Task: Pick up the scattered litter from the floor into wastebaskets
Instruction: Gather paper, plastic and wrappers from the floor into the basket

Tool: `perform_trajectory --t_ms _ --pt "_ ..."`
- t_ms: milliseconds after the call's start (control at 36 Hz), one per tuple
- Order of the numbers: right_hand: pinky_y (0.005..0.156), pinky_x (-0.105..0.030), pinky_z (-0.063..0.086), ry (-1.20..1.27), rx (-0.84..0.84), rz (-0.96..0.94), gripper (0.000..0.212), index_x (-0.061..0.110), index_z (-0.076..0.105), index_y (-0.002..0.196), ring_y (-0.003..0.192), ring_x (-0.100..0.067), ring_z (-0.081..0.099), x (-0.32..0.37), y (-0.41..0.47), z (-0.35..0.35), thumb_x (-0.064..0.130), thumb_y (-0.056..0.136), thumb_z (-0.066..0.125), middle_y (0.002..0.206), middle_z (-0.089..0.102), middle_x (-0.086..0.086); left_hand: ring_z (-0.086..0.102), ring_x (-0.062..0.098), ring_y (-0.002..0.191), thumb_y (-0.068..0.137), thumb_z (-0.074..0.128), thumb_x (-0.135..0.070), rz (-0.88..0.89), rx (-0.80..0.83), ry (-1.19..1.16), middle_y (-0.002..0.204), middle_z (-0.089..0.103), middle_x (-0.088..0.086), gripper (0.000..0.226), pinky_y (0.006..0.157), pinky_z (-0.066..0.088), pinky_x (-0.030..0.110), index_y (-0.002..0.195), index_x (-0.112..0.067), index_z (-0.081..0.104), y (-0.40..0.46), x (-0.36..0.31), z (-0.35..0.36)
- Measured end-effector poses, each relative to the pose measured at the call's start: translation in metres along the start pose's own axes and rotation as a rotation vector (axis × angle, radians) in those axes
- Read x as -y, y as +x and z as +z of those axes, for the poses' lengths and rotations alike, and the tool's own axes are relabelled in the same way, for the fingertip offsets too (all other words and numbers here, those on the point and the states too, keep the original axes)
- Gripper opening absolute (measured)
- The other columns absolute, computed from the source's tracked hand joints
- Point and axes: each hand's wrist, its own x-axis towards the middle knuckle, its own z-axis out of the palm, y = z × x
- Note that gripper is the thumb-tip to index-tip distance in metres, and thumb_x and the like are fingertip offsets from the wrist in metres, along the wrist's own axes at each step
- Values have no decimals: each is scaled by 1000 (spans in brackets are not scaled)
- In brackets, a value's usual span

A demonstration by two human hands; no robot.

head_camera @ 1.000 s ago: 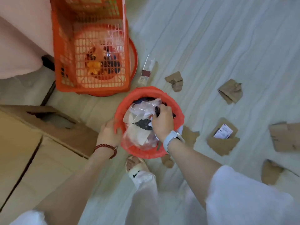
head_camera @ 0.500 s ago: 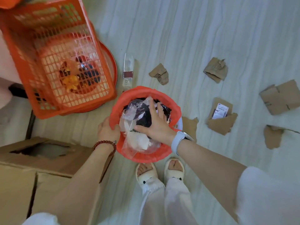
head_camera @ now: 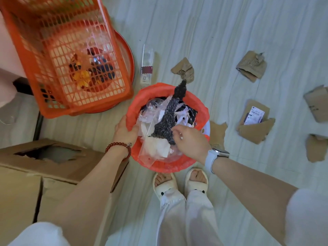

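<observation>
— Where's the litter going?

— Into the round red bin [head_camera: 200, 105] on the floor [head_camera: 230, 29], just in front of the person's slippers [head_camera: 179, 183]. It is heaped with clear plastic [head_camera: 152, 118], white scraps and a dark speckled strip [head_camera: 170, 114] that hangs over the far rim.

— And the hands?

— The left hand [head_camera: 124, 129] grips the bin's near-left rim, fingers curled over the edge (a bead bracelet [head_camera: 118, 148] on that wrist). The right hand [head_camera: 192, 141], with a watch [head_camera: 215, 157] on its wrist, hovers above the heap, fingers bent, touching the near end of the strip; whether it pinches it I cannot tell.

— What is on the floor?

— Torn cardboard pieces [head_camera: 252, 65] lie scattered right of the bin, one with a white label [head_camera: 254, 115], another [head_camera: 217, 134] touching the bin's right side. A clear wrapper [head_camera: 147, 65] lies just beyond the bin.

— Anything else?

— An orange mesh basket [head_camera: 71, 55] stands at upper left, tilted, over a red basin [head_camera: 126, 54]. A cardboard box [head_camera: 35, 167] sits at lower left.
</observation>
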Motion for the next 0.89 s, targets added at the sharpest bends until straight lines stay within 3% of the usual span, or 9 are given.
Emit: perform_trajectory --t_ms 139,222,278,417,528,667,750,833,889 --pt "73 -42 54 -145 -256 -175 42 11 54 126 110 -35 54 -10 4 -8 12 85 46 122 56 -15 47 27 119 91 49 -19 -67 0 -27 138 41 12 47 93 37 29 136 -14 37 -2 2 1" --pt "113 -50 21 -314 -66 -269 61 18 24 146 142 -35 15 -11 18 -4 16 88 46 153 15 -19 43 26 125 92 49 -22 -106 6 -34 142 37 11 53 100 36 33 141 -15 30 -2 3 2" --pt "117 -48 0 -407 89 -230 69 21 2 148 144 -31 -9 -11 30 4 29 93 42 155 -9 -17 41 25 127 93 48 -24 -115 4 -37 145 34 10 55 103 35 34 143 -15 27 -2 5 2" --pt "117 -48 -5 -527 449 -69 83 17 -9 147 144 -30 -10 -24 48 36 55 91 39 156 -8 -17 44 21 122 94 47 -21 -88 7 -23 142 38 9 54 93 35 24 143 -14 27 -5 10 4" --pt "117 -49 -7 -479 472 -31 86 18 -10 147 143 -30 -15 -26 35 52 56 90 41 154 -17 -17 48 21 115 92 50 -18 -75 11 9 136 43 8 54 88 38 23 141 -14 27 -6 13 4" --pt "118 -46 -2 -327 310 -78 62 20 14 148 144 -29 -7 -24 5 34 47 95 34 156 -1 -16 49 21 115 91 51 -16 -100 33 16 135 43 7 55 89 39 26 141 -15 27 -13 9 5" --pt "116 -44 20 -129 183 -96 48 16 40 139 142 -27 18 -25 -13 16 38 97 33 151 29 -12 50 19 108 88 53 -18 -72 7 21 124 48 6 28 85 38 26 114 -25 47 -11 1 3" --pt "91 -43 48 -10 -170 -107 45 9 64 111 109 -31 57 -36 -22 1 31 87 33 114 63 -11 40 27 129 81 54 -36 -66 -17 53 144 36 8 63 105 36 40 139 -23 33 -1 -3 1" --pt "89 -40 42 -38 -336 -15 42 10 61 114 100 -34 57 -51 -22 -6 25 84 36 109 60 -13 36 27 133 83 54 -33 -41 -8 92 149 30 10 71 110 31 43 145 -22 21 5 -6 3"
